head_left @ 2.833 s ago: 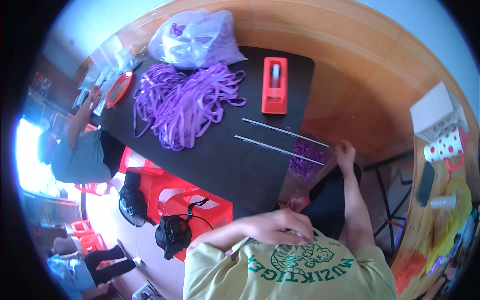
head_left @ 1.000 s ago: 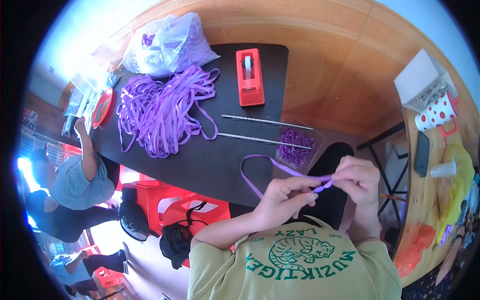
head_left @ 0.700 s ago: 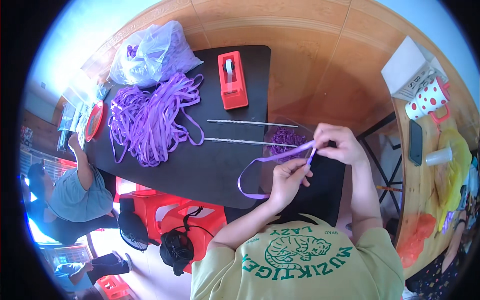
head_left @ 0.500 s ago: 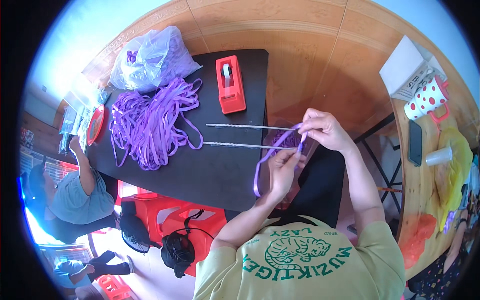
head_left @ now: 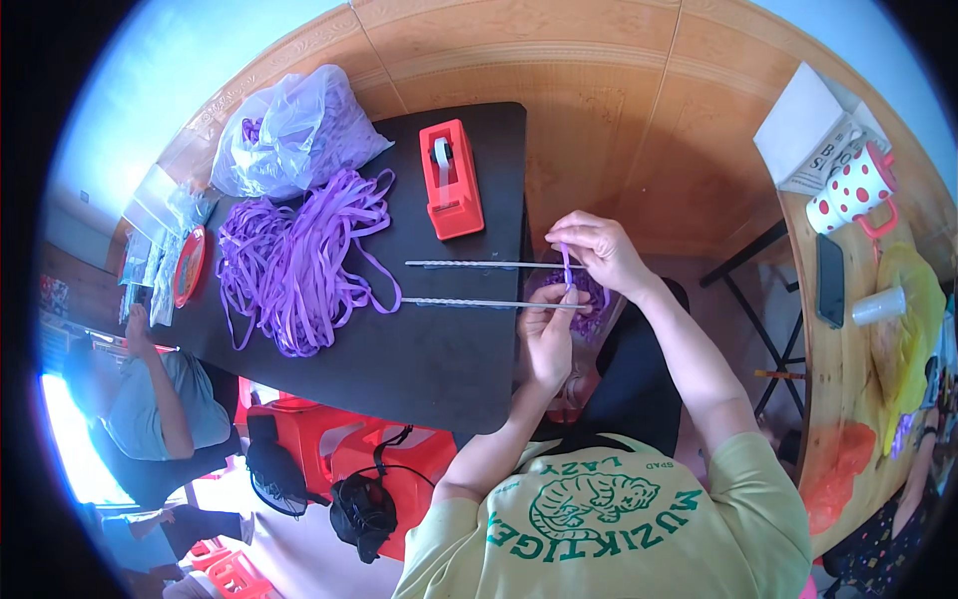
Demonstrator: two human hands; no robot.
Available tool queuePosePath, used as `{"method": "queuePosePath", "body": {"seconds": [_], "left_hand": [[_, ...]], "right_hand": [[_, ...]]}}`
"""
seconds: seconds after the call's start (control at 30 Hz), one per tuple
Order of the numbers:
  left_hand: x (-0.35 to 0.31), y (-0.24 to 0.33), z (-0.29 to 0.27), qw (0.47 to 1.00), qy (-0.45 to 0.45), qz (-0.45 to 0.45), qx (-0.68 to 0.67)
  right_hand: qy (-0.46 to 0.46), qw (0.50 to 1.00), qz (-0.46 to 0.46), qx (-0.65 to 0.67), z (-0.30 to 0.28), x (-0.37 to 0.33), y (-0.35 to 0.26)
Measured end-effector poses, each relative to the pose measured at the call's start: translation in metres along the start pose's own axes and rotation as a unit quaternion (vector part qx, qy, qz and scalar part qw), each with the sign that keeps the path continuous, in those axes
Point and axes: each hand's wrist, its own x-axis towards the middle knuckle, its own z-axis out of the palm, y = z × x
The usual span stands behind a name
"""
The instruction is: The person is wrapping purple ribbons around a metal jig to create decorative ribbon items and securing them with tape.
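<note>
Off the right edge of the dark table, my right hand point(head_left: 605, 252) pinches a short upright length of purple ribbon point(head_left: 568, 266). Just below it my left hand point(head_left: 548, 339) is closed, thumb and fingers together on the lower part of the same ribbon, at the end of the nearer twisted metal rod point(head_left: 469, 302). A second twisted metal rod point(head_left: 464, 264) runs parallel, its tip passing under my right hand. Beneath both hands, a clear bag with purple pieces point(head_left: 596, 307) shows in part above my lap. My fingers hide how the ribbon meets the rod.
On the table point(head_left: 439, 369) lie a heap of purple ribbons point(head_left: 299, 265), a stuffed plastic bag point(head_left: 299, 135) and a red tape dispenser point(head_left: 451, 180). Red stools point(head_left: 344, 454) stand at left, near a seated person point(head_left: 165, 399). A wooden table point(head_left: 833, 389) at right carries a dotted mug point(head_left: 853, 190).
My right hand has moved left, with its fingers reaching over the left hand. The ribbon length that hung left of my left hand no longer shows. The view has shifted slightly.
</note>
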Motion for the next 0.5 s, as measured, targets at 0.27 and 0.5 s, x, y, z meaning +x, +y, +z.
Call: {"method": "queuePosePath", "body": {"seconds": [0.27, 0.5], "left_hand": [[0.002, -0.006, -0.005, 0.996, 0.026, 0.032, 0.081], [-0.002, 0.004, 0.000, 0.996, 0.033, -0.002, 0.082]], "right_hand": [[0.043, 0.991, 0.114, 0.059, 0.040, -0.065, -0.011], [0.040, 0.977, 0.185, 0.100, 0.055, -0.101, -0.030]]}}
